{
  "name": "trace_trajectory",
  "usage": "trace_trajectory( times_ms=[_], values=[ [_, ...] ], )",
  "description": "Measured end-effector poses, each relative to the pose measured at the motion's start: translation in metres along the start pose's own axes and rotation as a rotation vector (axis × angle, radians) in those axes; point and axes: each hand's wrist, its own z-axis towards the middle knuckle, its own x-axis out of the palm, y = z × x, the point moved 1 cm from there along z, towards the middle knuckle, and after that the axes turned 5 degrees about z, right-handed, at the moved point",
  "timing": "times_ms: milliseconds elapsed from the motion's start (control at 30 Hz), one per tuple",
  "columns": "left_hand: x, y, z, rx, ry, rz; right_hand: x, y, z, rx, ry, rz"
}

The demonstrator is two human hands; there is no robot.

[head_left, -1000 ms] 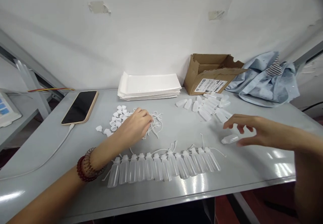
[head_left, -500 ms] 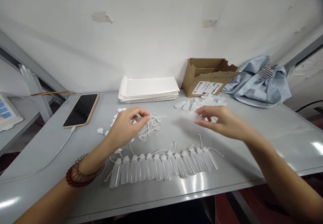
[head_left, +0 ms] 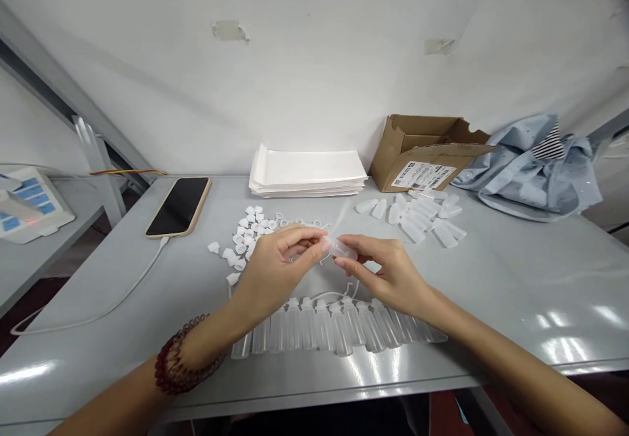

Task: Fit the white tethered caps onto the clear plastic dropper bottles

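Over the middle of the grey table, my right hand (head_left: 388,269) pinches a translucent bottle (head_left: 343,250) lying tilted between both hands. The fingertips of my left hand (head_left: 289,262) are closed at the bottle's left end, where a blurred whitish strip rises. Whether that strip is part of the bottle I cannot tell. Below the hands runs a row of translucent bottles (head_left: 324,330) with white tops and cords. White caps (head_left: 240,239) lie left of my left hand. Behind the hands are white looped cords (head_left: 295,221), partly hidden. Loose translucent bottles (head_left: 417,216) lie at the right.
White envelopes (head_left: 309,170) are stacked by the wall, beside an open cardboard box (head_left: 427,154). A light blue cloth bag (head_left: 535,170) lies at the back right. A phone (head_left: 179,206) with a white cable (head_left: 122,298) sits on the left.
My right hand has come left from the loose bottles, bringing a bottle to my left hand. Both hands now meet around it. The view has shifted slightly left.
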Motion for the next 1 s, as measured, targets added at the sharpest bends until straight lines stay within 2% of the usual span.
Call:
trace_trajectory(
  times_ms=[133,233,433,567,667,867,1000],
  values=[
    [0.001,0.001,-0.002,0.098,0.043,0.158,0.001,0.002,-0.003,-0.058,-0.016,-0.013],
    [0.001,0.000,-0.003,0.127,0.073,0.220,0.003,0.005,-0.005,-0.010,-0.034,0.048],
    [-0.010,-0.006,-0.004,0.180,0.192,0.278,0.003,0.011,-0.005,0.299,0.154,0.587],
    [-0.024,-0.013,-0.003,0.249,0.113,0.245,0.001,0.011,-0.002,0.324,0.263,0.916],
    [-0.026,-0.018,-0.003,0.311,0.092,0.188,0.002,0.009,-0.002,0.314,0.330,1.048],
    [-0.019,-0.020,-0.001,0.260,0.243,0.098,0.009,0.008,-0.003,0.350,0.442,1.208],
    [-0.026,-0.024,-0.002,0.182,0.294,0.076,0.015,0.015,-0.003,0.368,0.508,1.269]
  ],
)
